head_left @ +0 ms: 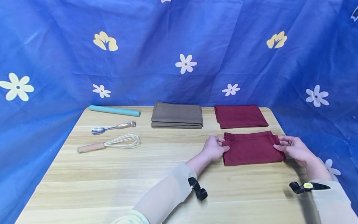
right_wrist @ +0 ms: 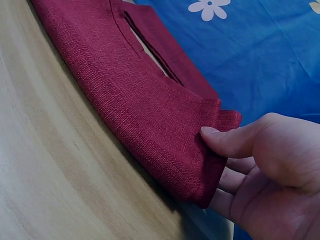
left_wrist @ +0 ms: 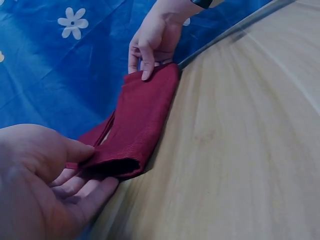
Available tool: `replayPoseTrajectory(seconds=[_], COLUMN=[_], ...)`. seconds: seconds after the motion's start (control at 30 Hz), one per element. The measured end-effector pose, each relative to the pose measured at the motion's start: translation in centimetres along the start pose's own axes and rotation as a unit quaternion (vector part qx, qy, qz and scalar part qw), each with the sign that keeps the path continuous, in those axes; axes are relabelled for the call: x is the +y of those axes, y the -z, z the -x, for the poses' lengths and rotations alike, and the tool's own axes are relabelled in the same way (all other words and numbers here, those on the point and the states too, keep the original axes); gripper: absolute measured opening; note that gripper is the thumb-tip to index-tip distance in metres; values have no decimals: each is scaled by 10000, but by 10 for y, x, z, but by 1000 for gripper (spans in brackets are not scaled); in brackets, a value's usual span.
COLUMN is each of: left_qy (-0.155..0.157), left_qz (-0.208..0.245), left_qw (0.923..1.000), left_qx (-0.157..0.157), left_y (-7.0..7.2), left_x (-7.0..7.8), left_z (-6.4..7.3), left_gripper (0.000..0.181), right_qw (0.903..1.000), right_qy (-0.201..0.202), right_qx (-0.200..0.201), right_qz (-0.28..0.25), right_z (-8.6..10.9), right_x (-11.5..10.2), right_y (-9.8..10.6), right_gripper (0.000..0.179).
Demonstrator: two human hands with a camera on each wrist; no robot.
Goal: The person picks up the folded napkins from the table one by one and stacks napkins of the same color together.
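Two grips (head_left: pixel 213 148) (head_left: pixel 297 150), seemingly narrow, on cloth (head_left: pixel 251 150)

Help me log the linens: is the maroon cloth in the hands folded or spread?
Folded: the maroon cloth shows overlapping layers and a hollow fold beside the left hand.

Bright, even head view, dimmer wrist views, soft shadows
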State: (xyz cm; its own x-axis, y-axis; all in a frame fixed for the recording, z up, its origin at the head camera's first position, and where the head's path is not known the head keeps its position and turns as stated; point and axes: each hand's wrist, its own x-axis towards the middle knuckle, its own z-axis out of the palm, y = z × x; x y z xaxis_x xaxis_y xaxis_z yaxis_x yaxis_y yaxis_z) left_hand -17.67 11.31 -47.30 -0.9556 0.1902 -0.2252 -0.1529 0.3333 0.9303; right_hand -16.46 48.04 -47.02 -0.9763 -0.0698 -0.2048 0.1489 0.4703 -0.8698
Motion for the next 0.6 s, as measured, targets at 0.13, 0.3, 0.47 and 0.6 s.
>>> replayPoseTrajectory(seconds=[0.13, 0.3, 0.47, 0.6], left_qy=[59, -43, -139, -192], left_qz=[171, 355, 626, 965], left_qw=[9997, 9991, 9978, 9951], left_qx=[154, 207, 188, 110], left_y=[-2, -3, 0, 4], left_x=[-4, -5, -3, -1], left_z=[-1, -1, 0, -2], left_gripper=[28, 27, 27, 29], right_qw=[10000, 9997, 9977, 9939], right_qy=[-26, 110, 250, 285], right_qx=[46, 77, 8, -84], right_qz=[24, -218, -627, -1058], right_z=[-1, -1, 0, 1], right_x=[3, 3, 0, -3], right_y=[0, 2, 6, 8], right_gripper=[62, 65, 42, 33])
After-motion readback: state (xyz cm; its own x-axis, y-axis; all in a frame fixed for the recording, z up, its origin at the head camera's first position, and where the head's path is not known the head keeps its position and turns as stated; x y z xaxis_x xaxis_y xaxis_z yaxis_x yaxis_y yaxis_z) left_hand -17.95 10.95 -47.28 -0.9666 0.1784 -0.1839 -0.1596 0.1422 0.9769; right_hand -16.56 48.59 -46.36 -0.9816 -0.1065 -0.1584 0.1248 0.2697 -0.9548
